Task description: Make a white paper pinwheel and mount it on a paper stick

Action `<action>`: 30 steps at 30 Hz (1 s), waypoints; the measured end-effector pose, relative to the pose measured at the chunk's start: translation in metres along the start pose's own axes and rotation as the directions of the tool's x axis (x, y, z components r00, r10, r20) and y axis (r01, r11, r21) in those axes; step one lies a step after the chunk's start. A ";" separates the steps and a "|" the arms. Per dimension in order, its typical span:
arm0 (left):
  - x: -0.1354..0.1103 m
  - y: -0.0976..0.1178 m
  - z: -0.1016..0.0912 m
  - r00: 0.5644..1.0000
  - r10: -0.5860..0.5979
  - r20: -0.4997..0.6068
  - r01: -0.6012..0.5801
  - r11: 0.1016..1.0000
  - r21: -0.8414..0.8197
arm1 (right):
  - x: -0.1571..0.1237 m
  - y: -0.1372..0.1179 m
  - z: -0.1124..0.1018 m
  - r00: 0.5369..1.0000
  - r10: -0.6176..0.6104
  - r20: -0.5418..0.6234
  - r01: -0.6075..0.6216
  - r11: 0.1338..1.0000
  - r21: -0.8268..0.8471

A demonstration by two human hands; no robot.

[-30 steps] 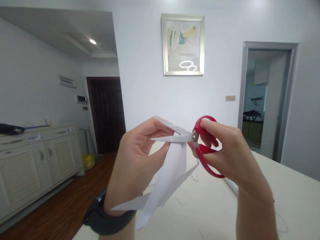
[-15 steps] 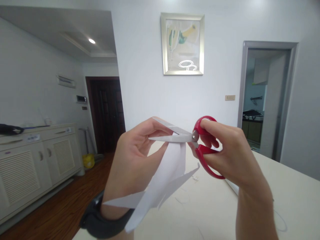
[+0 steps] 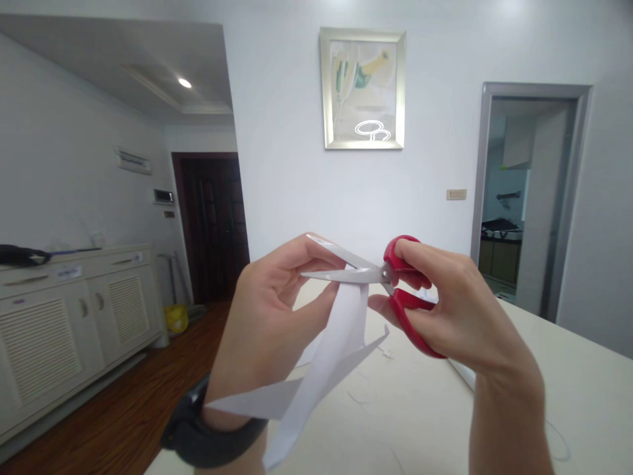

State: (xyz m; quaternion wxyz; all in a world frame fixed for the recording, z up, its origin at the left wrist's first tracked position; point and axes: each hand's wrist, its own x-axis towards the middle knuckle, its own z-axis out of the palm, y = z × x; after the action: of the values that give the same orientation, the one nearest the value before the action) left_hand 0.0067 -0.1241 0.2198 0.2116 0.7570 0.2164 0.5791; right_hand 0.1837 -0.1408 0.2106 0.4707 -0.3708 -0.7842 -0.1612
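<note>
My left hand (image 3: 277, 313) pinches the top of a piece of white paper (image 3: 326, 356) between thumb and fingers. Long, pointed strips of the paper hang down in front of the wrist, which wears a black band (image 3: 212, 429). Red-handled scissors (image 3: 363, 274) are gripped in my right hand (image 3: 452, 297), with fingers through the loops. Their blades are spread and point left, one on each side of the paper's upper end, close to my left fingertips. Where the paper meets my left fingers is partly hidden by the blades.
Below my hands is a pale table (image 3: 420, 422) with small white scraps (image 3: 386, 353) and thin curled trimmings on it. A white cabinet (image 3: 74, 323) stands at the left, by a dark door (image 3: 210, 224). A framed picture (image 3: 363, 89) hangs on the wall ahead.
The scissors' blades have come slightly closer together around the paper. Both hands and the paper have shifted a little to the right in view, and the hanging strips have swayed.
</note>
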 end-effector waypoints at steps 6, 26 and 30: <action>-0.002 -0.003 -0.002 1.000 -0.023 0.010 0.023 1.000 -0.009 | 0.000 -0.009 0.000 0.999 0.019 0.038 -0.021 0.998 0.056; -0.002 -0.009 -0.004 0.999 0.011 0.039 -0.010 1.000 -0.022 | -0.001 -0.003 0.001 0.998 -0.009 0.061 0.006 0.999 0.053; -0.002 -0.010 -0.004 0.999 0.003 0.049 -0.002 1.000 -0.019 | 0.000 -0.002 0.002 0.996 -0.004 0.087 -0.003 0.997 0.074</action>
State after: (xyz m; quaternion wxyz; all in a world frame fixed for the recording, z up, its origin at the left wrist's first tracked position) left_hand 0.0013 -0.1165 0.2137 0.2233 0.7691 0.2047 0.5627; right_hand 0.1807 -0.1413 0.2094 0.4497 -0.3595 -0.8094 -0.1157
